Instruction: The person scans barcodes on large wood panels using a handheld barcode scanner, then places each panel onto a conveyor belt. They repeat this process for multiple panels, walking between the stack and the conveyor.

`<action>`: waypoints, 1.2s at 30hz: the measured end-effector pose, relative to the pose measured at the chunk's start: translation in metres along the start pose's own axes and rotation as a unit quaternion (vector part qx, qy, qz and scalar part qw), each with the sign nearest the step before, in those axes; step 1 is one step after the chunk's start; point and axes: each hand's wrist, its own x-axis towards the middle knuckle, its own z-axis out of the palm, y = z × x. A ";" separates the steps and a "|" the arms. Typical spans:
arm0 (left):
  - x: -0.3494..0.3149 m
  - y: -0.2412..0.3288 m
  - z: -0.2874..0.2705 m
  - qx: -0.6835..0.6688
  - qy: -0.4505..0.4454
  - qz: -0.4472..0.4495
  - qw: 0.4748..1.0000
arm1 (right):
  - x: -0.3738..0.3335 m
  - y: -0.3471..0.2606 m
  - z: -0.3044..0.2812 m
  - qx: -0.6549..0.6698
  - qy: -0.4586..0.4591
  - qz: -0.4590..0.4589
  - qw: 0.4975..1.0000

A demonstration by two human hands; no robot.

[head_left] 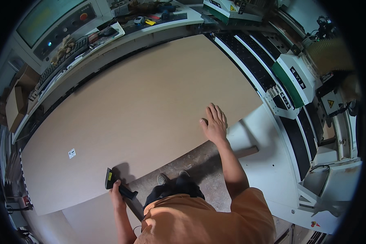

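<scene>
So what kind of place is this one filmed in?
Most likely a woodworking or panel-processing workshop: a large brown board lies on a big white machine with a control panel, and the left hand holds a handheld scanner.
</scene>
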 end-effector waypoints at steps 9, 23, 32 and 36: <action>0.044 0.032 -0.079 -0.051 0.152 -0.014 0.987 | 0.068 0.065 0.012 0.010 0.031 -0.007 0.999; 0.091 0.044 -0.002 -0.111 0.201 0.065 0.971 | 0.109 0.115 0.018 0.091 0.121 0.026 0.988; 0.079 0.041 0.031 -0.122 0.242 0.052 0.961 | 0.123 0.141 0.017 0.112 0.162 -0.037 0.980; 0.063 0.053 0.040 -0.028 0.301 -0.011 0.953 | 0.120 0.138 0.015 0.113 0.146 -0.026 0.982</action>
